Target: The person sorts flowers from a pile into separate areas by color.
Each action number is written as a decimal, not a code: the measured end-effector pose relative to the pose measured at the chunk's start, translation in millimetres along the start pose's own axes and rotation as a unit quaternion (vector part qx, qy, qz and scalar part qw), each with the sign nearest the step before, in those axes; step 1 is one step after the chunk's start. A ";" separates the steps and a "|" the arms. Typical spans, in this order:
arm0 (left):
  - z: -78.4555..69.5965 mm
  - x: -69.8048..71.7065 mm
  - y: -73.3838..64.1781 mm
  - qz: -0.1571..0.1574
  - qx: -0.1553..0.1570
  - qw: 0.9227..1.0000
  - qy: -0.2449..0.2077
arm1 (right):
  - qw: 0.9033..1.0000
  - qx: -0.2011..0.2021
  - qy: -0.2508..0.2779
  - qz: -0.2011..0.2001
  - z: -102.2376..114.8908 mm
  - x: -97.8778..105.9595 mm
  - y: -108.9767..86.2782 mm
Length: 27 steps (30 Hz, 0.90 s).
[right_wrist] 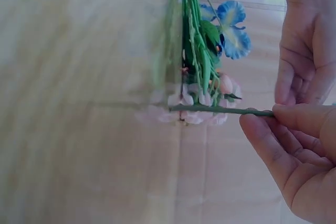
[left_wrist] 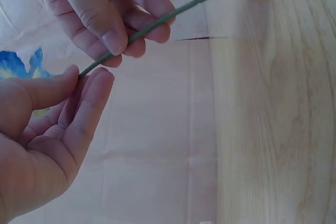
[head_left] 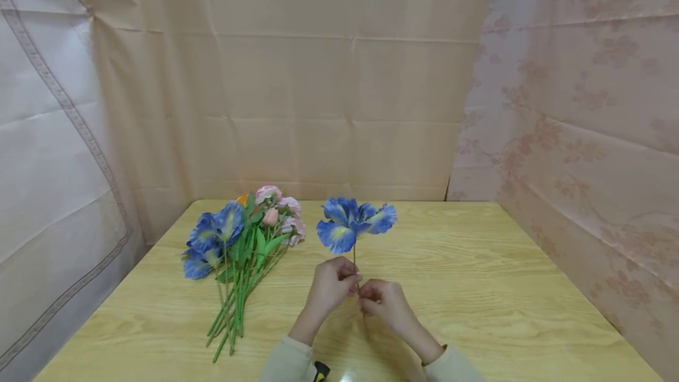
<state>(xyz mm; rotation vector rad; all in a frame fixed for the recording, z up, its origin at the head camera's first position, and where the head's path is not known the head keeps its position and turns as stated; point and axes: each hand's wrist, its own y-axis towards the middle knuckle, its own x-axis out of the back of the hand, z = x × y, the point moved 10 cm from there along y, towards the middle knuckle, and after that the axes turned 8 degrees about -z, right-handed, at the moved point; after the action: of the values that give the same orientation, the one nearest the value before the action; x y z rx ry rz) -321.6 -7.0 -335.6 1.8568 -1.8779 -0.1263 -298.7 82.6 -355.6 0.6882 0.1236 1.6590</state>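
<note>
A single artificial blue iris (head_left: 339, 224) stands upright above the middle of the table, its petals streaked yellow. My left hand (head_left: 331, 285) pinches its thin green stem (left_wrist: 157, 23) between thumb and fingertips, just below the bloom. Lower down, my right hand (head_left: 389, 306) pinches the same stem with thumb and forefinger. In the right wrist view the stem's free end sticks out past the fingertips of the right hand (right_wrist: 302, 153), with the left hand (right_wrist: 310, 51) close above.
On the left of the wooden table (head_left: 477, 276) lies a bunch of artificial flowers (head_left: 244, 246): blue irises, pink blooms and green stems. A black and yellow object (head_left: 320, 371) shows at the front edge, partly cut off. Beige curtains (head_left: 329, 87) hang behind.
</note>
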 end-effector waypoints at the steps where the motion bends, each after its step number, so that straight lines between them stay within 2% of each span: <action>1: -0.3 0.3 -0.2 0.001 -0.002 1.000 0.005 | 1.000 0.001 -0.012 -0.003 0.3 2.1 1.1; 6: -1.3 1.0 -0.7 0.007 -0.015 0.999 0.028 | 0.996 0.009 -0.084 -0.039 2.3 23.9 10.1; 13: 5.0 5.9 -1.7 0.007 -0.011 0.999 0.048 | 0.982 -0.039 -0.151 -0.104 -8.6 74.3 29.1; 17: 8.0 8.0 -3.1 0.008 -0.011 0.999 0.053 | 0.969 -0.054 -0.204 -0.130 -12.9 107.0 37.6; 21: 7.1 8.2 -3.6 0.008 -0.028 0.998 0.057 | 0.949 -0.045 -0.270 -0.155 -16.1 142.4 41.4; 24: 7.2 7.2 -3.3 0.009 -0.034 0.997 0.064 | 0.932 -0.051 -0.319 -0.162 -22.9 166.9 42.4; 27: 8.6 5.9 -3.8 0.011 -0.035 0.997 0.069 | 0.919 -0.073 -0.356 -0.156 -35.5 187.5 43.8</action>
<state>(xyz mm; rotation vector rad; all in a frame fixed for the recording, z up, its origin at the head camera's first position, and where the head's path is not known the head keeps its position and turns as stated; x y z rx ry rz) -321.3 -15.3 -343.0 1.7519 -1.7767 -0.0539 -363.4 257.6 -296.3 1.0544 -0.3923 1.0225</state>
